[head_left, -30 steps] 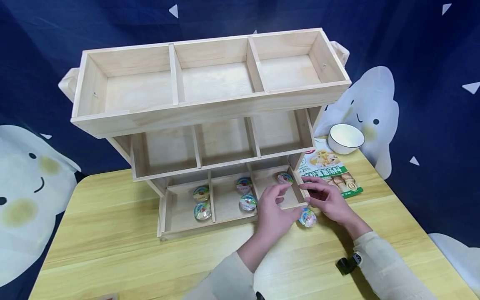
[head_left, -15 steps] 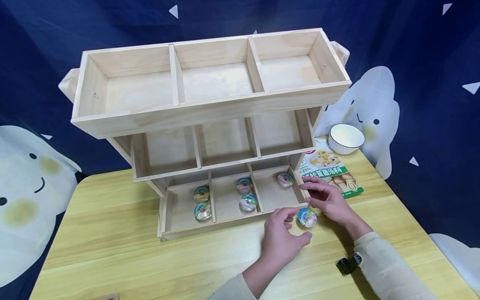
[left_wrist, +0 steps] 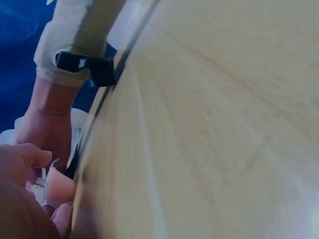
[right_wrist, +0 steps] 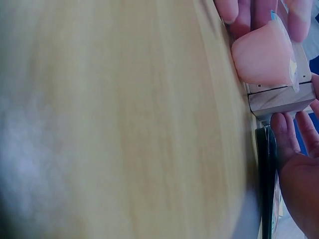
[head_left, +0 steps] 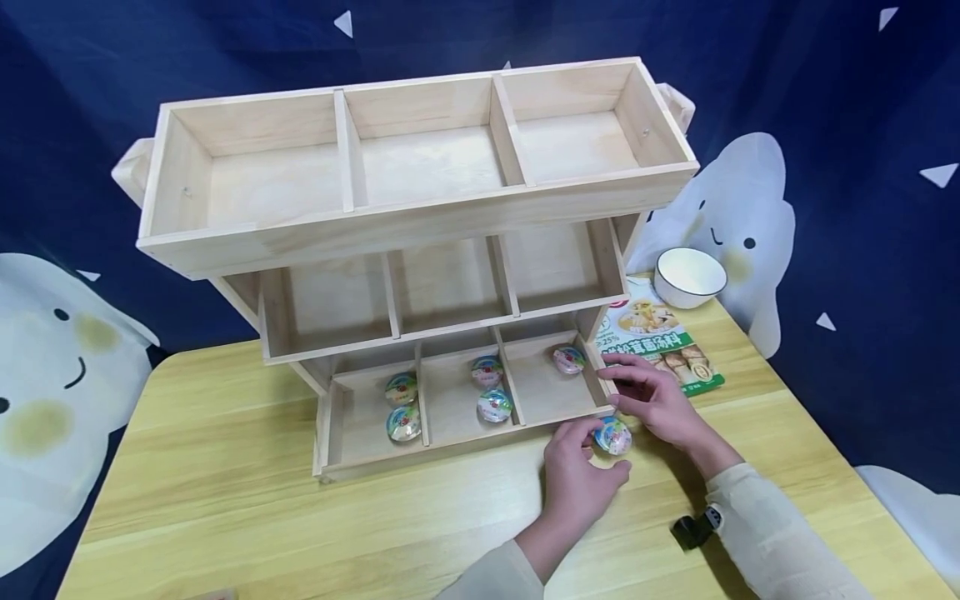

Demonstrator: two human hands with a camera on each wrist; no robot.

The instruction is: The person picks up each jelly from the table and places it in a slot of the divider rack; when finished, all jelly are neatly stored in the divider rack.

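A small jelly cup with a printed lid and pink contents stands on the table just outside the front right corner of a wooden three-tier rack. My left hand is beside it, fingers near its left side, thumb spread apart below. My right hand touches the bottom tier's right wall near that corner, with extended fingers against the wood. In the bottom tier sit more jelly cups: two in the left compartment, two in the middle, and a pink one in the right.
Right of the rack, a green-and-white printed food packet lies on the wooden table, with a white bowl at the far edge behind it. A dark blue patterned curtain hangs behind.
My left hand has withdrawn from the bottom right compartment, then moved down and right to the jelly cup on the table. My right hand has stayed at the rack's corner.
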